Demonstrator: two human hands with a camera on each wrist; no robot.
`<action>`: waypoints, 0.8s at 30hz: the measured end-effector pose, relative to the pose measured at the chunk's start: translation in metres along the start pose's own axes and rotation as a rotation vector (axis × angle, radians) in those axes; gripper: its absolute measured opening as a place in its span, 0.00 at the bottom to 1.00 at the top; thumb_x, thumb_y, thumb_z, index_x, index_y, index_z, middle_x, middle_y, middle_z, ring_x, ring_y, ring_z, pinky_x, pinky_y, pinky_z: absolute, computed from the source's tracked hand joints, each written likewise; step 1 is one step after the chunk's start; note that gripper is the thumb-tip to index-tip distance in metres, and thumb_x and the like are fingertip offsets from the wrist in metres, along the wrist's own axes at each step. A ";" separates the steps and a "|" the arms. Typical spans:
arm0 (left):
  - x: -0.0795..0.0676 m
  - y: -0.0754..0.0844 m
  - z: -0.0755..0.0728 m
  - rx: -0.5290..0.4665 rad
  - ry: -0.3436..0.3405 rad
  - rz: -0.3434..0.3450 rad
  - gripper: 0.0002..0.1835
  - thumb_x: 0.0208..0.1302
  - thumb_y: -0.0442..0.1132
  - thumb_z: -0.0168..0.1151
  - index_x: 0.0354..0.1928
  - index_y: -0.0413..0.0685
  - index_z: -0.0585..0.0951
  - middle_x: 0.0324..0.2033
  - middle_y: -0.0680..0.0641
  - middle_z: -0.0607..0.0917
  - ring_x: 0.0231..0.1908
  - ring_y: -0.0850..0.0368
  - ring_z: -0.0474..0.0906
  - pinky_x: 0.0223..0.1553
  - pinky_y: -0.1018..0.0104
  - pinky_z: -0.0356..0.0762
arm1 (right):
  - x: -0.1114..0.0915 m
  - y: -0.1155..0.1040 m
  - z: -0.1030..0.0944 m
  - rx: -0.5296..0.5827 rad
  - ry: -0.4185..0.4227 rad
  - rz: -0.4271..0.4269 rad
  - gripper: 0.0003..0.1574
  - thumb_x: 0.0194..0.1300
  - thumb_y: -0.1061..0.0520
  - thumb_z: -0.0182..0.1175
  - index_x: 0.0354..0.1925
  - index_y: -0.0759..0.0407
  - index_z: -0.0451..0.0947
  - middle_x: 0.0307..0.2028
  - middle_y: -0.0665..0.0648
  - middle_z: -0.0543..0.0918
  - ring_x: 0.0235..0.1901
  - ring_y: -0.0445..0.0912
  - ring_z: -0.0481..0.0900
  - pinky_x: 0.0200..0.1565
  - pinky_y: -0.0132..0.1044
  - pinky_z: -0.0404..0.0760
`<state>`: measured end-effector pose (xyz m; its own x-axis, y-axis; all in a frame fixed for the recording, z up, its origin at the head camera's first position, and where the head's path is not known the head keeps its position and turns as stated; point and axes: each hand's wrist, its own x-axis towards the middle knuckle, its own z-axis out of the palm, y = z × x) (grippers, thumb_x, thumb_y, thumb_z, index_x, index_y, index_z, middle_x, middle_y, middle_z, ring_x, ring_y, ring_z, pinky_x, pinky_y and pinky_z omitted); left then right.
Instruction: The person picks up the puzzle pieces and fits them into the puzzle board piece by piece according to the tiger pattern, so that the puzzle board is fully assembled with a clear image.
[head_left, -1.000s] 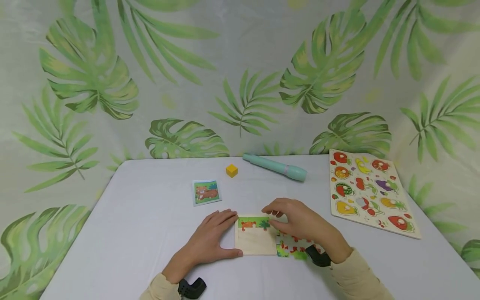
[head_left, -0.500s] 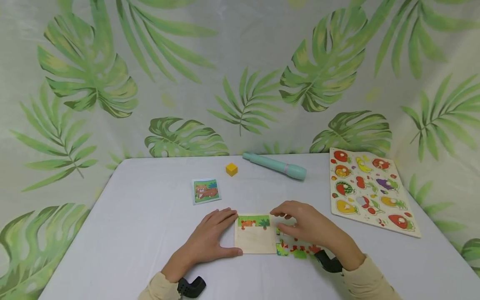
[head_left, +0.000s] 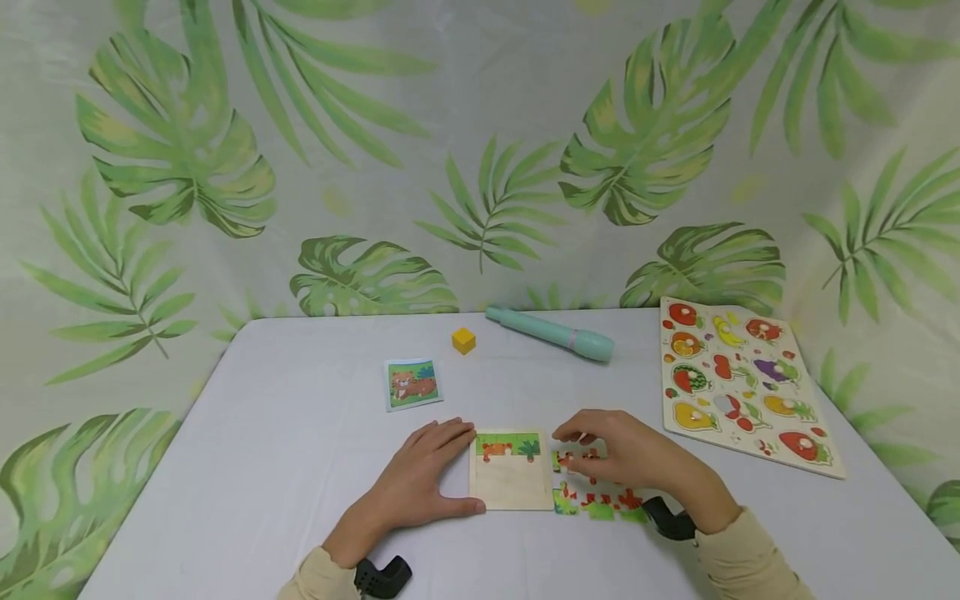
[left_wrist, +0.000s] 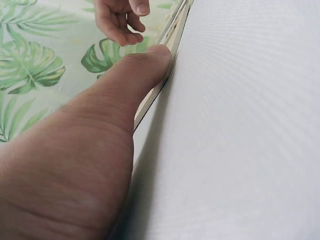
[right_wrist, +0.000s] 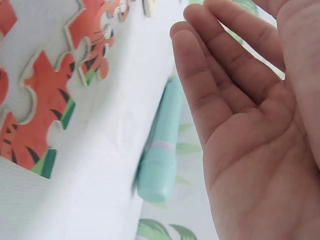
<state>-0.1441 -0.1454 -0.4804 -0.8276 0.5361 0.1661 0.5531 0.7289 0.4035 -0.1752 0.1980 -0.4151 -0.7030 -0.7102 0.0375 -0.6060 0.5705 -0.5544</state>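
A small wooden jigsaw tray (head_left: 512, 486) lies on the table, its top row filled with joined pieces (head_left: 498, 451) showing an orange animal's head and greenery; bare wood shows below. My left hand (head_left: 422, 481) rests along the tray's left side, fingers extended to the upper corner and thumb (left_wrist: 150, 62) at the lower one. My right hand (head_left: 633, 454) hovers right of the tray with fingers loosely bent, over loose jigsaw pieces (head_left: 600, 509) in red, orange and green. In the right wrist view nothing shows in its palm, and orange striped pieces (right_wrist: 47, 90) lie beside it.
Beyond the tray are a picture card (head_left: 413, 384) of a brown animal, a yellow cube (head_left: 463, 341) and a mint-green tube-shaped object (head_left: 551, 332). A fruit peg board (head_left: 738, 386) lies at the right. A leaf-patterned curtain (head_left: 495, 108) hangs behind the white table (head_left: 300, 433).
My right hand has drawn back rightward from the tray's top right corner to above the loose pieces, uncovering more of them. The left hand stays at the tray's edge.
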 end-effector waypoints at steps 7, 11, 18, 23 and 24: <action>0.000 0.001 -0.001 -0.007 -0.002 0.000 0.55 0.55 0.75 0.67 0.76 0.47 0.70 0.75 0.51 0.70 0.77 0.54 0.60 0.79 0.49 0.54 | 0.000 0.005 0.002 -0.014 -0.020 0.028 0.22 0.67 0.51 0.71 0.57 0.56 0.82 0.49 0.48 0.86 0.45 0.42 0.81 0.48 0.39 0.85; 0.000 0.001 -0.001 -0.005 -0.009 -0.004 0.55 0.55 0.76 0.66 0.76 0.48 0.70 0.75 0.52 0.69 0.77 0.54 0.60 0.79 0.49 0.54 | 0.001 0.007 0.004 -0.024 -0.036 0.058 0.22 0.67 0.51 0.71 0.57 0.55 0.82 0.49 0.47 0.85 0.44 0.40 0.79 0.47 0.38 0.84; -0.001 0.001 -0.001 -0.008 -0.011 -0.009 0.55 0.55 0.76 0.66 0.76 0.48 0.70 0.75 0.52 0.69 0.77 0.54 0.60 0.79 0.49 0.54 | 0.003 0.008 0.006 -0.051 -0.061 0.097 0.23 0.65 0.50 0.73 0.56 0.53 0.83 0.47 0.44 0.84 0.41 0.38 0.76 0.45 0.34 0.81; -0.001 0.001 -0.001 -0.006 -0.010 -0.004 0.55 0.55 0.76 0.66 0.76 0.48 0.70 0.75 0.52 0.69 0.77 0.55 0.60 0.79 0.49 0.55 | 0.005 0.007 0.006 -0.052 -0.069 0.086 0.22 0.64 0.51 0.74 0.55 0.53 0.83 0.44 0.43 0.83 0.38 0.38 0.75 0.41 0.32 0.79; 0.000 0.001 -0.001 -0.007 -0.010 -0.004 0.55 0.55 0.76 0.66 0.76 0.48 0.70 0.75 0.52 0.69 0.77 0.55 0.60 0.79 0.49 0.55 | 0.005 0.007 0.006 -0.055 -0.069 0.085 0.22 0.64 0.52 0.74 0.55 0.53 0.83 0.44 0.43 0.83 0.38 0.38 0.75 0.41 0.32 0.80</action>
<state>-0.1431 -0.1452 -0.4790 -0.8289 0.5374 0.1554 0.5491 0.7283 0.4100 -0.1807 0.1963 -0.4237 -0.7266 -0.6839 -0.0664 -0.5659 0.6505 -0.5066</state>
